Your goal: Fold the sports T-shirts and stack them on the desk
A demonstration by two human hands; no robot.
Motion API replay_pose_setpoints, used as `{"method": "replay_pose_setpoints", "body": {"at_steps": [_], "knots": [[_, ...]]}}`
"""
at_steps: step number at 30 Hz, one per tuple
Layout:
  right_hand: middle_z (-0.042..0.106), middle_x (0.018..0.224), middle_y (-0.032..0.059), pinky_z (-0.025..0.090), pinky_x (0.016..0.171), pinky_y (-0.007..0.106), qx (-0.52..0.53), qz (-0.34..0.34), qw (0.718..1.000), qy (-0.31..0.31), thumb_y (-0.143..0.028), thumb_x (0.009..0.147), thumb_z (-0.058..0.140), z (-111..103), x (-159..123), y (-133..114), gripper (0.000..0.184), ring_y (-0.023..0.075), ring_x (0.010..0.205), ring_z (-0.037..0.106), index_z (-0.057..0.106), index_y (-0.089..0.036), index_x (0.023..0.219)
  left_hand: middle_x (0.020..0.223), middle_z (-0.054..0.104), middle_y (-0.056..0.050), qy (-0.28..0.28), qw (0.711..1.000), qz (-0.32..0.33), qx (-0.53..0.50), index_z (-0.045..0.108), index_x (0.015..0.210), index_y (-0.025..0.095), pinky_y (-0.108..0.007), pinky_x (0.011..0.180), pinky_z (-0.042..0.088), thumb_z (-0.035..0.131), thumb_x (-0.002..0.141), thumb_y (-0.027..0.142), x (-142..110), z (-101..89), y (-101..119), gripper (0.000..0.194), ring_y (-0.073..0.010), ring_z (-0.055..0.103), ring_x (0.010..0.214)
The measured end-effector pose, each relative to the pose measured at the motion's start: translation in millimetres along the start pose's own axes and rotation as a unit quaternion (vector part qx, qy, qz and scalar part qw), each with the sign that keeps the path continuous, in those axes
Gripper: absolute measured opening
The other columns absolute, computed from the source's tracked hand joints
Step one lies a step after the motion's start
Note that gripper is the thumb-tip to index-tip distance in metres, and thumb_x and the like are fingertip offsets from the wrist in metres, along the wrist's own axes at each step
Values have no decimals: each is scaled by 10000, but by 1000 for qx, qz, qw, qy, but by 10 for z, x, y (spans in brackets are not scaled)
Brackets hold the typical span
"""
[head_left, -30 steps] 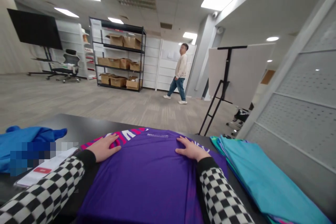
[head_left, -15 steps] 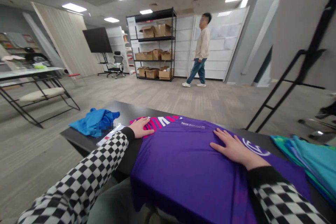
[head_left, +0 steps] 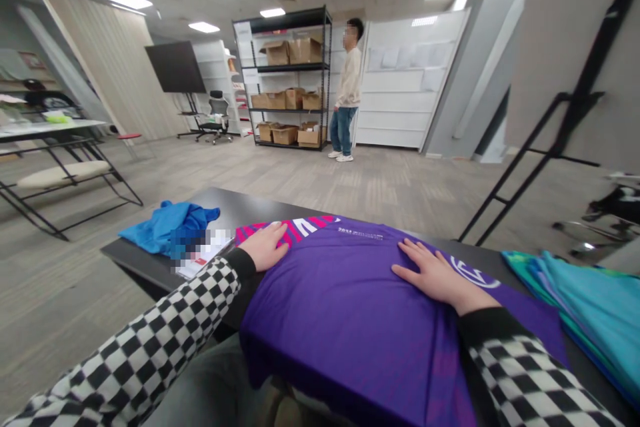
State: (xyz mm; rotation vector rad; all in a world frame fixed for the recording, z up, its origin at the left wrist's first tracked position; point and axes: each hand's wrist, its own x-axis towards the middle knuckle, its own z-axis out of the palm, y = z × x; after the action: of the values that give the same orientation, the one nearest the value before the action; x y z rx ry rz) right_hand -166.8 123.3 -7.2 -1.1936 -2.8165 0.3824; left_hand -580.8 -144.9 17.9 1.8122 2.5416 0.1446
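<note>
A purple T-shirt (head_left: 340, 307) with pink-and-white patterning and white print lies spread over the black table (head_left: 240, 203), its lower part hanging off the near edge. My left hand (head_left: 264, 247) rests on the shirt's patterned left end, fingers stretched out. On its right part, beside a round white logo, my right hand (head_left: 435, 273) lies flat with the fingers apart. Neither hand grips the cloth. Left of my left hand is a crumpled blue garment (head_left: 173, 223), and a clear plastic packet (head_left: 203, 260) lies close to my left wrist.
Folded teal and green clothes (head_left: 585, 300) are stacked at the table's right. Beyond the table stand a shelf with cardboard boxes (head_left: 285, 135), a person (head_left: 347, 87) and an office chair (head_left: 219, 117). A whiteboard on a black stand (head_left: 540, 140) is at right, another table (head_left: 75, 130) at left.
My left hand has shifted slightly on the shirt, its fingers drawn closer together. My right hand stays flat on the cloth. The person in the background has walked left toward the shelf.
</note>
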Motion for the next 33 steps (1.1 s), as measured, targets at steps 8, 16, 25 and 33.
{"method": "replay_pose_setpoints", "body": {"at_steps": [8, 16, 25, 33], "knots": [[317, 1879, 101, 134, 1407, 724, 3, 10, 1000, 7, -789, 1008, 504, 26, 35, 67, 938, 417, 1757, 228, 453, -260, 1781, 1913, 179, -160, -47, 994, -90, -29, 326, 1835, 275, -699, 1383, 154, 438, 940, 982, -100, 130, -48, 1146, -526, 135, 1755], [295, 1889, 101, 130, 1415, 702, -8, 6, 1000, 0, -758, 1031, 521, -26, -12, 26, 904, 389, 1766, 213, 448, -256, 1780, 1570, 656, -299, -51, 988, -145, 16, 680, 1552, 101, -533, 1185, 509, 409, 1049, 765, 297, -143, -307, 877, -444, 677, 1417], [417, 1833, 140, 171, 1392, 740, 15, 1, 999, 51, -695, 1097, 465, -33, -2, 20, 768, 396, 1736, 309, 561, -230, 1701, 1766, 539, -120, 16, 993, 90, -69, 571, 1686, 221, -477, 1378, 354, 457, 1099, 494, 536, 121, 184, 657, -310, 496, 1641], [342, 1868, 130, 205, 1382, 750, -27, 48, 998, 36, -649, 1110, 441, 13, 27, 35, 780, 393, 1747, 278, 471, -216, 1758, 1854, 366, -176, -5, 998, 14, -60, 454, 1777, 241, -661, 1408, 182, 415, 1065, 810, 459, 218, 126, 912, -387, 322, 1735]]}}
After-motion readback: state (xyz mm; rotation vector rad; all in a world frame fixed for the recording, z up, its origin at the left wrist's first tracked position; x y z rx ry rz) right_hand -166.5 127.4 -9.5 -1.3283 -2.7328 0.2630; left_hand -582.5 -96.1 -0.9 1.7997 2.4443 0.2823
